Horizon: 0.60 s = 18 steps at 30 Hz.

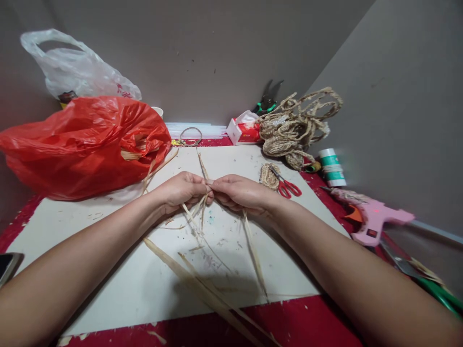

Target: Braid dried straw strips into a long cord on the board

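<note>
Above the middle of a white board (119,289), my left hand (186,190) and my right hand (237,193) meet with fingertips pinched together. Both are closed on thin, pale dried plant-fibre strips (203,166); one end sticks out beyond the fingers, and others hang below the left hand. From under my right hand a longer strip (253,250) trails toward the board's front edge. Where exactly the strips cross is hidden by the fingers. Loose wide strips (202,289) lie nearer to me and run over the front edge.
A red plastic bag (79,149) with strips poking out sits at left. Back right holds a tissue pack (244,127), coiled braided cord (292,130) and red-handled scissors (289,188). A pink glue gun (376,217) and a white-green spool (332,167) stand along the right wall.
</note>
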Each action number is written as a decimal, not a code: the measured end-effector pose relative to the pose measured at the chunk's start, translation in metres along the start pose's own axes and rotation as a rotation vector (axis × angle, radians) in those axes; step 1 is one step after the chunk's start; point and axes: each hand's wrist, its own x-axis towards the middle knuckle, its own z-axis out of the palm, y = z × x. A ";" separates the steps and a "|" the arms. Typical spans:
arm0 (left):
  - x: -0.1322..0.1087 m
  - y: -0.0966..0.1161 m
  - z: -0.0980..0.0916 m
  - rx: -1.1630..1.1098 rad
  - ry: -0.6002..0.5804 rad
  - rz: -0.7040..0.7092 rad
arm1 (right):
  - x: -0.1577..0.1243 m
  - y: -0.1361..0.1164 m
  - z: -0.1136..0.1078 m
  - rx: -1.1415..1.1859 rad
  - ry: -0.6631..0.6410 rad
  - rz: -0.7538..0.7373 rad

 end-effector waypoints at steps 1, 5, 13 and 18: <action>0.000 -0.001 0.000 0.051 -0.004 0.022 | 0.001 0.000 -0.003 -0.009 -0.026 0.014; 0.001 -0.003 -0.002 0.277 0.077 0.114 | 0.002 0.001 -0.008 0.095 -0.117 0.066; -0.013 0.016 -0.002 0.771 0.147 0.126 | 0.003 0.002 0.004 0.206 0.003 0.058; -0.024 0.019 0.019 1.074 0.268 0.131 | 0.001 0.002 0.011 0.249 0.072 0.024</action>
